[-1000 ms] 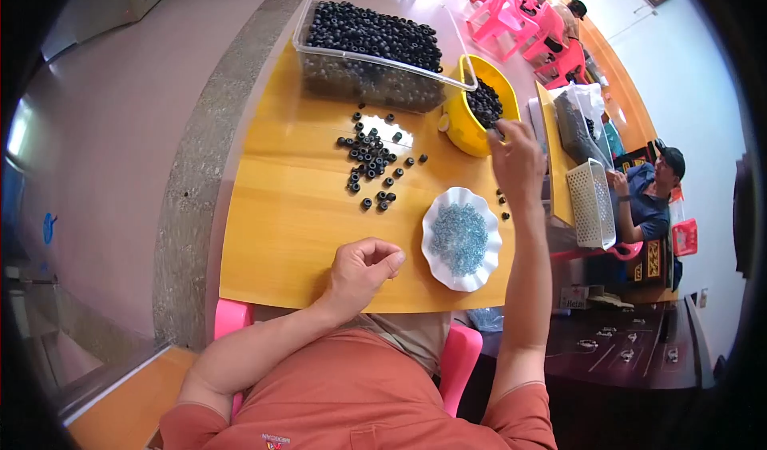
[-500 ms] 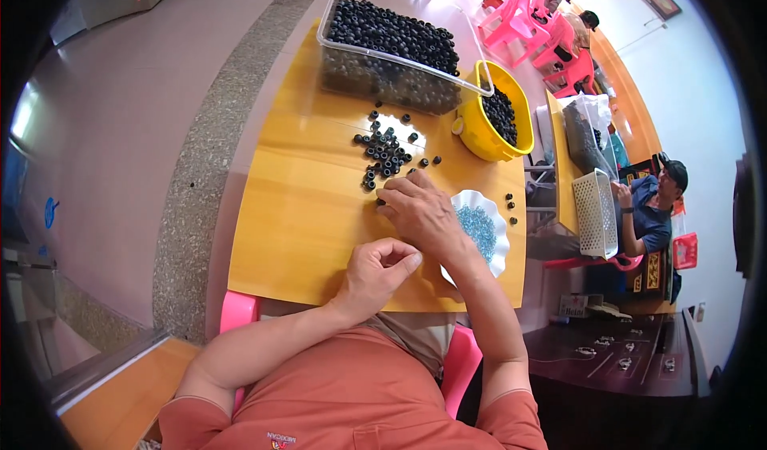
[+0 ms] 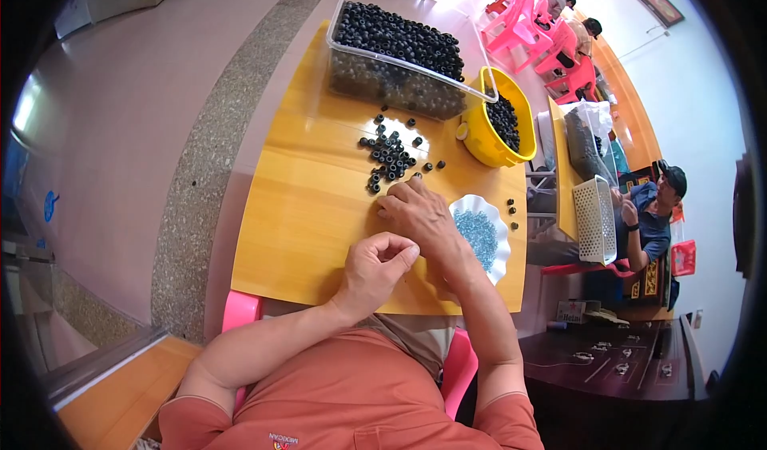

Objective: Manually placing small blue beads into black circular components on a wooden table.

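My left hand (image 3: 374, 270) hovers over the near part of the wooden table, thumb and forefinger pressed together. Whatever it pinches, if anything, is too small to make out. Just beyond it my right hand (image 3: 419, 217) reaches leftward across the table, palm down, its fingers bent and their tips hidden. The fingers are close to the near edge of a loose pile of small black ring-like parts (image 3: 391, 158). To the right of my right hand stands a white wavy-rimmed dish (image 3: 502, 250) with many tiny clear-blue pieces (image 3: 477, 236).
A clear plastic bin (image 3: 399, 90) full of black parts stands at the table's far end, beside a yellow tub (image 3: 479, 134) of the same. Several stray black parts (image 3: 512, 211) lie near the right edge. Another person (image 3: 651, 214) sits at a table with a white basket (image 3: 593, 222).
The view has shifted slightly. My right hand has drawn a little nearer to me, away from the pile, and a black part seen at its fingertips no longer shows. My left hand keeps its pinch.
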Motion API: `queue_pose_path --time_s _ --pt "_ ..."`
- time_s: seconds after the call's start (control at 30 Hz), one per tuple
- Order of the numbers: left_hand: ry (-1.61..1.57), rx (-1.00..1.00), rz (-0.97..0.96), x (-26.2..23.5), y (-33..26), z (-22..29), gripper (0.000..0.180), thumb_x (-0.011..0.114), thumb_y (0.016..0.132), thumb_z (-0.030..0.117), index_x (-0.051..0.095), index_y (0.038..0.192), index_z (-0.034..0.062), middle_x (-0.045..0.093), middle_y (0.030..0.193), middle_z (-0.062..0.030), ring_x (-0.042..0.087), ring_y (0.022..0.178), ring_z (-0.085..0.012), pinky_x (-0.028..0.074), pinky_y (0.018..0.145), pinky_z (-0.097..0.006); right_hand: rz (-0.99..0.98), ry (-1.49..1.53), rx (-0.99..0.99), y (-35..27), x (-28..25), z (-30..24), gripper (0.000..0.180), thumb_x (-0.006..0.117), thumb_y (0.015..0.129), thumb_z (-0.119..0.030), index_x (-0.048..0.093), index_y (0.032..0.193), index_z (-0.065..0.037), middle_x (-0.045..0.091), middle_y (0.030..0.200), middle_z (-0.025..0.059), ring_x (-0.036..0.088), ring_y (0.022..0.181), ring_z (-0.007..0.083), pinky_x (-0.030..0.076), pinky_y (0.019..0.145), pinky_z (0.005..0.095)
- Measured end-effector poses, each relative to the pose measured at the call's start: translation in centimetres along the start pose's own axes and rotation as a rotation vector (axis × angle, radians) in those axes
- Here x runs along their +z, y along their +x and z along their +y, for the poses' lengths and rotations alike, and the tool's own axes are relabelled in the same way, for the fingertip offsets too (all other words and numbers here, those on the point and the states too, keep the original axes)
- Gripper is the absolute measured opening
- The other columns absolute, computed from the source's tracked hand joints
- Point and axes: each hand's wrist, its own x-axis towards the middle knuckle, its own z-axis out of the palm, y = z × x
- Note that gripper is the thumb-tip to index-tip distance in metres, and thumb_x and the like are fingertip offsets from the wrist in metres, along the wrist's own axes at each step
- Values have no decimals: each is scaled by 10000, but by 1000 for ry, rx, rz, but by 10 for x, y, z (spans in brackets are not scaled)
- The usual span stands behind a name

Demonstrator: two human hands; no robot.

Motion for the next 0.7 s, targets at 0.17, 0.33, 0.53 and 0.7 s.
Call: queue_pose_path --time_s 0.17,0.33,0.53,0.7 --pt "-8 3 52 -1 2 1 130 673 911 137 681 934 9 658 809 -10 606 709 -65 518 667 -215 22 37 -33 -2 -5 -3 202 610 758 -148 659 946 -94 580 949 42 543 932 240 491 759 344" --pt "-82 19 91 0 5 1 144 675 914 141 662 972 10 645 855 -11 597 738 -70 521 681 -226 229 252 106 -11 -8 -5 202 693 775 -172 663 945 -68 648 904 72 605 899 267 508 740 390" --pt "-204 165 303 -4 15 11 199 671 922 145 626 1043 -7 662 898 -31 589 757 -66 506 709 -226 406 451 126 -25 -33 -25 293 801 678 -19 660 933 -44 681 860 102 664 731 250 529 640 328" --pt "-206 27 71 -9 13 16 199 668 924 162 664 1001 -21 696 876 -67 607 738 -81 515 709 -230 396 461 2 -40 -34 -26 296 782 688 -36 628 939 -40 671 874 99 659 772 261 531 643 348"
